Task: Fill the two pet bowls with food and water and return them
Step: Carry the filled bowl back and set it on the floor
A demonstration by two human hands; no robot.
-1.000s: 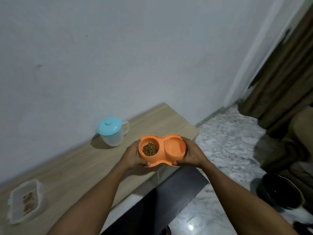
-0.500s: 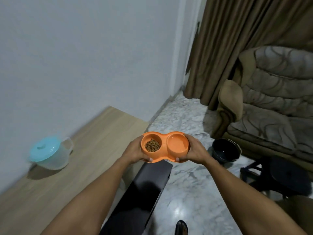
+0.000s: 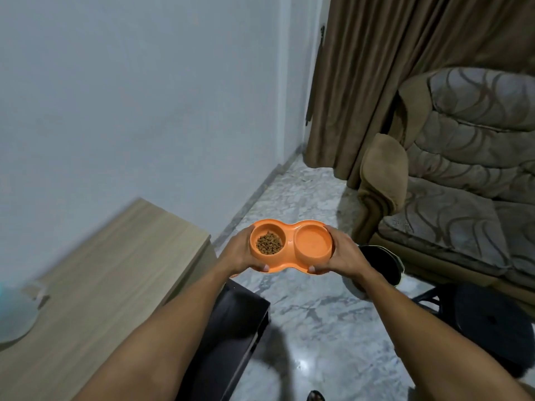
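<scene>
Left hand (image 3: 240, 254) at nine o'clock, right hand (image 3: 344, 256) at three, both gripping the orange plastic twin pet bowl (image 3: 291, 241), best carried level so the brown kibble (image 3: 269, 243) doesn't spill!

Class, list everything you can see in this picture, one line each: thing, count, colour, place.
double pet bowl: 1, orange, held in the air above the floor
kibble: 1 small heap, brown, in the pet bowl's left cup
table: 1, light wood, left, against the wall
jug: 1, pale with a teal lid, on the table at the picture's left edge, blurred
floor bowl: 1, black, on the floor by the sofa
sofa: 1, brown patterned, right
curtain: 1, brown, top right
stool: 1, black, lower right
box: 1, black, beside the table
floor: 1, grey-white marble
left hand: 1, grips the pet bowl's left end
right hand: 1, grips its right end
</scene>
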